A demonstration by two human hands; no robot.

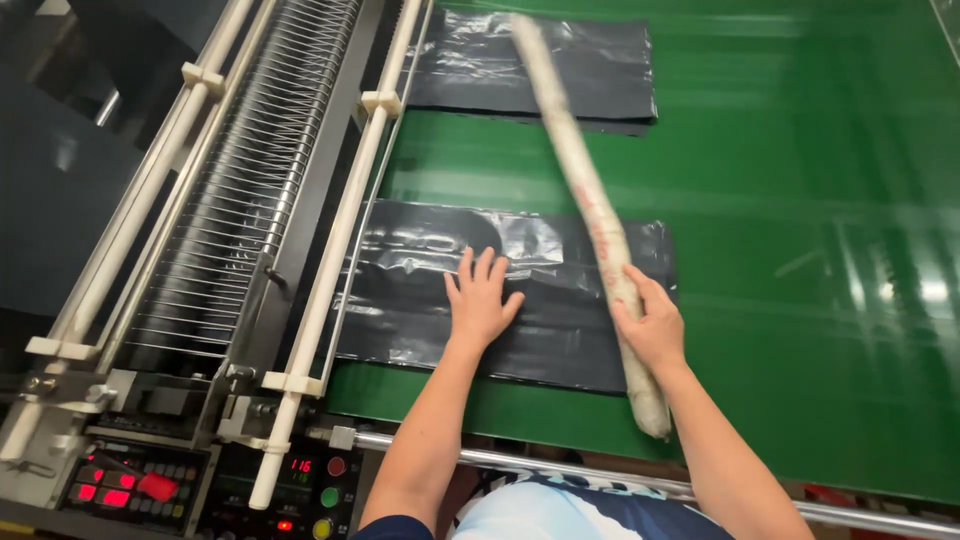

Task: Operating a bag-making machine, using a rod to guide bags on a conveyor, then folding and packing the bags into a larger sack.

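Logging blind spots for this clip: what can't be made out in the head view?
- Far end of the pale stick held by the right hand: motion-blurred, surface unclear.
- Black bag stack under the left hand: sheet count not visible; hand, stick and the white rail cover parts.
- Second bag stack: partly crossed by the stick.
- Control panel: cut by the bottom edge.

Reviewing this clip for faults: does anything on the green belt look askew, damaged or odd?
Nothing looks damaged. The near stack of black bags, under the left hand, is wrinkled; the right hand holds a pale stick slanting across it.
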